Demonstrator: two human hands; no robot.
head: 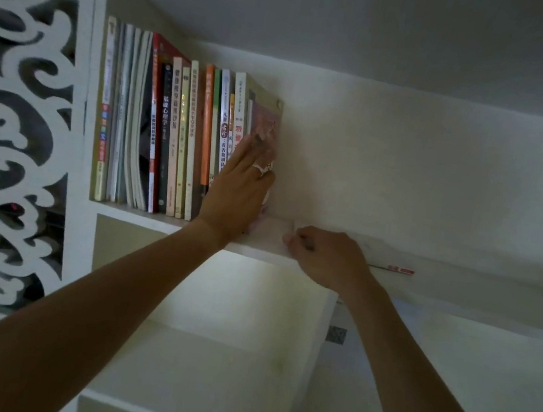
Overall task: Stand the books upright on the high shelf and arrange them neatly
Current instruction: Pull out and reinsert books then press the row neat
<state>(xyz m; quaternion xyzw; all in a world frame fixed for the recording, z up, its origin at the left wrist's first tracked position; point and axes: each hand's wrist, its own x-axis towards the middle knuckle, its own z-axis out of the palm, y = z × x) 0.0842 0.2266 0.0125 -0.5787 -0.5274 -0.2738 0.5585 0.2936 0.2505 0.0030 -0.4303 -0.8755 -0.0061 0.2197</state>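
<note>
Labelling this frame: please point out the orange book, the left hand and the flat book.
orange book [206, 121], head view, spine.
left hand [241, 188], head view, back.
flat book [395, 253], head view, cover.

light: dim overall, grey cast
source: glow from under the high shelf [257, 250], brightest in the recess below it
shadows: ceiling and forearms dark
focus: soft, book [182, 138] spine text partly readable
distortion: wide-angle bend at edges

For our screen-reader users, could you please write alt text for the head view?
A person's left hand presses flat against the end of a row of upright books on a high white shelf, while the right hand grips a flat-lying book.
</note>
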